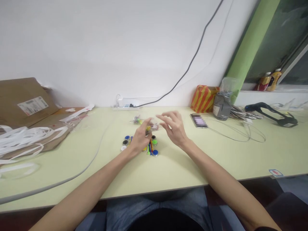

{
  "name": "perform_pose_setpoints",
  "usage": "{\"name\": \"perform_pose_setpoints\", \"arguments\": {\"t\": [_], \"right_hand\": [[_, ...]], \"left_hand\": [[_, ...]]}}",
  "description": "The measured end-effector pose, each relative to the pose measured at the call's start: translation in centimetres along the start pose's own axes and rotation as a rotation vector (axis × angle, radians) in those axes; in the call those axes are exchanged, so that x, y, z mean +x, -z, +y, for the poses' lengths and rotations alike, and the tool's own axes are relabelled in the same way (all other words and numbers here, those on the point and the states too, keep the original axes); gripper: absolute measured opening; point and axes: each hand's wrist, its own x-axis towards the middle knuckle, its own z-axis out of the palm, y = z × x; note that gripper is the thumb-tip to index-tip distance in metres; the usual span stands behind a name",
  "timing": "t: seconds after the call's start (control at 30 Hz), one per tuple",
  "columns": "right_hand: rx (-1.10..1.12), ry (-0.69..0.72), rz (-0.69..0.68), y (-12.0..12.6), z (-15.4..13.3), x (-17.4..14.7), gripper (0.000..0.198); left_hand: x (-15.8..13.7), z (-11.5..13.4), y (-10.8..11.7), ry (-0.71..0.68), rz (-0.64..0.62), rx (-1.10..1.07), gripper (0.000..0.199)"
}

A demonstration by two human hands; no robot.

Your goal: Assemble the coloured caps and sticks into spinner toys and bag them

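My left hand (141, 136) is closed around a small yellow and clear piece (148, 129), partly hidden by the fingers. To its right my right hand (175, 128) is raised with fingers apart and slightly blurred, and no held thing shows in it. Below the left hand lie small round pieces with coloured tops, among them a blue one (155, 153), a green one (154, 142) and a white one (123, 148). Thin coloured sticks (149, 149) lie between them, partly covered by the left hand. Behind is a small clear and green piece with thin rods (137, 120).
A power strip (125, 108) lies along the wall. At the right are a phone (199, 121), a striped bag (203, 98), a grey bag (221, 106) and a black band-like frame (271, 114). Cardboard (21, 99), white straps (21, 139) and a grey cable (79, 173) are at the left.
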Motion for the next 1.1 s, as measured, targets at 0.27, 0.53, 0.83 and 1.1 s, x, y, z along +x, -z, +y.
{"name": "perform_pose_setpoints", "arguments": {"t": [0.27,0.53,0.83,1.1], "right_hand": [[0.087,-0.212,-0.007,0.7,-0.1,0.6,0.015],[0.315,-0.355,-0.144,2.0,0.9,1.5,0.033],[0.265,-0.297,0.236,1.6,0.8,1.4,0.022],[0.498,-0.553,0.206,-1.3,-1.9,0.0,0.033]], "left_hand": [[0.1,1.1,0.5,0.235,-0.124,-0.638,0.066],[0.2,1.7,1.4,0.28,-0.165,-0.711,0.065],[-0.1,1.1,0.2,0.11,-0.001,-0.235,0.053],[-0.2,0.6,0.0,0.093,0.16,-0.203,0.063]]}}
